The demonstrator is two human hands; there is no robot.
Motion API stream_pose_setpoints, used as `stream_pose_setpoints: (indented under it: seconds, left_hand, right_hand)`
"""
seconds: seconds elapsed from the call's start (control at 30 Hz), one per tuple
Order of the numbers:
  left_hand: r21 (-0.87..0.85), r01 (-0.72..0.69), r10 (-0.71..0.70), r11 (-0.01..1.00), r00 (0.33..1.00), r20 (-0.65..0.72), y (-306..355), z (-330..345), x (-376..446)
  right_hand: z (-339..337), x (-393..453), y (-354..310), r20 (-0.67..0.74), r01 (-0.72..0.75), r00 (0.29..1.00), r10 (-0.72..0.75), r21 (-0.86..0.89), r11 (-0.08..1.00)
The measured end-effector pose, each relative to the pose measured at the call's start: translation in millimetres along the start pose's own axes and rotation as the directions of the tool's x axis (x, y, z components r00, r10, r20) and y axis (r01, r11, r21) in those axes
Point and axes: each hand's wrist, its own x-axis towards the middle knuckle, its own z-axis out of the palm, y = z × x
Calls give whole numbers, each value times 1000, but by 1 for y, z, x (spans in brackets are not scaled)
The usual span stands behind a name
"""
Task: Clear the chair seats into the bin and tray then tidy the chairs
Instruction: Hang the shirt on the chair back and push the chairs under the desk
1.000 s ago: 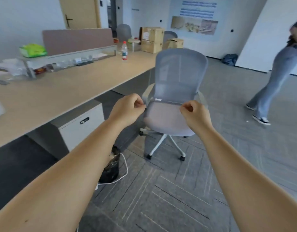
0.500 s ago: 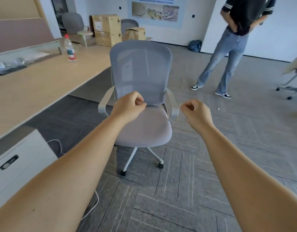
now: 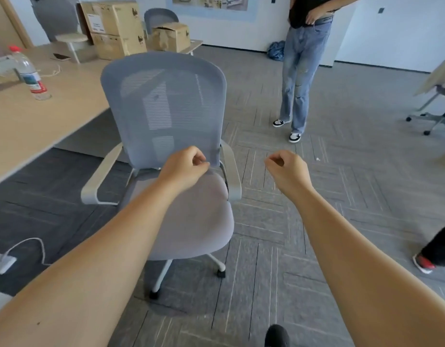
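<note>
Two bare hands raised at frame centre, your left hand [image 3: 184, 167] curled, holding nothing, over the mesh office chair [image 3: 166, 116] at centre left, your right hand [image 3: 287, 169] likewise curled, clear of its armrest, water bottle [image 3: 31, 76] on the desk [image 3: 23, 126] upper left, bystander's jeans [image 3: 301, 71] upper right.

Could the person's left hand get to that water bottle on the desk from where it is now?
Probably not without stepping closer. The left hand hovers curled over the chair seat, while the water bottle stands far off on the desk. Nothing blocks the way.
</note>
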Motion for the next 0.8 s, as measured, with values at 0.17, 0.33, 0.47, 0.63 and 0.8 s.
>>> stream_pose_setpoints:
  seconds: [0.17, 0.33, 0.47, 0.63, 0.8]
  left_hand:
    - [-11, 118, -118, 993, 992, -45, 23, 52, 79]
    - [-58, 244, -247, 968, 967, -64, 41, 97, 142]
    - [-93, 342, -349, 935, 934, -72, 30, 122, 184]
    - [-131, 486, -496, 864, 867, -55, -1, 156, 241]
    - [-138, 606, -609, 783, 793, 27, -39, 211, 287]
  right_hand:
    - [-22, 111, 28, 99, 62, 993, -62, 4, 998]
    - [-31, 207, 44, 204, 107, 973, -108, 16, 994]
    - [-9, 265, 57, 303, 119, 945, -122, 28, 993]
    - [42, 329, 74, 410, 122, 906, -109, -5, 993]
    - [96, 379, 98, 513, 100, 855, -77, -16, 995]
